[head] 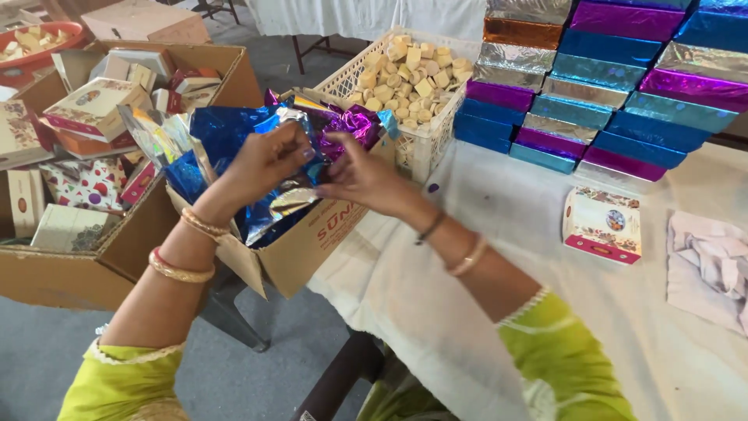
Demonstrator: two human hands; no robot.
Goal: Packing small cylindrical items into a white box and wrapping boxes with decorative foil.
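Observation:
Both hands reach into a small cardboard box (308, 253) stuffed with shiny foil sheets (226, 136) in blue, purple and silver. My left hand (261, 164) pinches the edge of a blue foil sheet near the top of the pile. My right hand (358, 179) grips the same bunch of foil from the right, fingers closed on a silvery-blue piece. The box sits at the table's left edge, tilted toward me.
A white plastic basket (425, 144) of pale sweet pieces stands behind the foil box. Stacked foil-wrapped boxes (600, 93) fill the back right. One printed carton (601, 224) and a crumpled cloth (709, 261) lie on the white tablecloth. A large cardboard box (70, 265) of printed cartons stands at left.

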